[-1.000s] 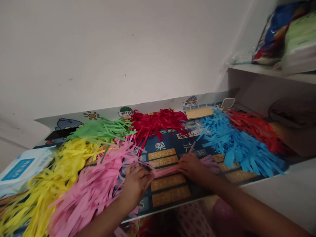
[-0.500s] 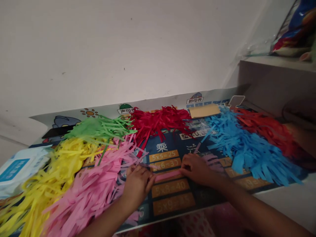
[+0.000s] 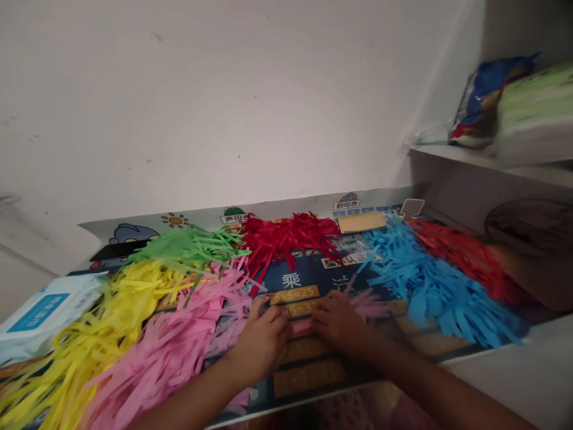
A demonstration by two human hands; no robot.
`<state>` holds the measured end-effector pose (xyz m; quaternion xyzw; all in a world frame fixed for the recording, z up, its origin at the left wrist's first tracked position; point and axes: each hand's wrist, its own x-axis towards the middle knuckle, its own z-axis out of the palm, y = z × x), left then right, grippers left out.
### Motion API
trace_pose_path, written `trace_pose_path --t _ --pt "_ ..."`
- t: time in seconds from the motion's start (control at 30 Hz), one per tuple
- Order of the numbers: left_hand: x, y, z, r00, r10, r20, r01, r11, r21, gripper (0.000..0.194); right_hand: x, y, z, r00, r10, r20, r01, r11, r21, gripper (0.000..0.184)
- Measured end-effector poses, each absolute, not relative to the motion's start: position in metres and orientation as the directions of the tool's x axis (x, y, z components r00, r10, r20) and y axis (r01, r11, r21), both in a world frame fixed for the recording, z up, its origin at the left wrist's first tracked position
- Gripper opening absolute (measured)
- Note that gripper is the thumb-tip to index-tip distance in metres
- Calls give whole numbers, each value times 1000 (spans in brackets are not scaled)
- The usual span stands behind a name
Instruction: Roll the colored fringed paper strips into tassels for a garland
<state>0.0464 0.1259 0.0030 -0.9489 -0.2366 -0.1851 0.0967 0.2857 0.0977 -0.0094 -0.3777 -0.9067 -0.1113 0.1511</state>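
A short pink strip (image 3: pixel 301 326) shows between my two hands, low over the dark printed mat (image 3: pixel 268 382). My left hand (image 3: pixel 264 335) is closed on its left end, fingers curled and pointing away. At the other end my right hand (image 3: pixel 336 322) is closed too, its fingertips bent down onto the strip. The fingers hide both ends. To the left of my left hand spreads a heap of pink strips (image 3: pixel 170 340), with paler mauve strips (image 3: pixel 233 316) beside it. More mauve strips (image 3: pixel 370 303) lie just beyond my right hand.
Yellow (image 3: pixel 102 322), green (image 3: pixel 188 243), dark red (image 3: pixel 290 236), blue (image 3: pixel 434 280) and red strips (image 3: pixel 465 254) lie in heaps around the mat. A wipes packet (image 3: pixel 40 310) is at left. A tan card (image 3: pixel 362 222) lies at the back, and a shelf (image 3: pixel 470 158) stands right.
My hands have come closer together, so less of the pink strip shows between them. The camera view has tilted up and turned right, bringing more of the shelf into sight.
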Motion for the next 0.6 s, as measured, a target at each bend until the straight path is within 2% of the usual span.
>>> trace_pose_path --t 0.1,0.3,0.47,0.53,0.6 --pt "53 126 2 801 414 432 505 -855 -118 9 281 100 -9 -675 657 335 726 673 143 11" --pt "56 127 -4 778 367 510 499 -854 -147 12 264 97 -1 -610 699 372 777 621 107 12" --pt "43 117 -4 832 355 427 484 -841 -243 4 282 89 -8 -636 678 369 756 643 121 9" --pt "36 113 -6 821 368 436 488 -849 -201 10 298 86 -15 -631 682 368 756 648 95 7" --pt "31 110 -7 788 386 480 488 -867 -103 17 311 84 -20 -620 699 357 756 654 32 7"
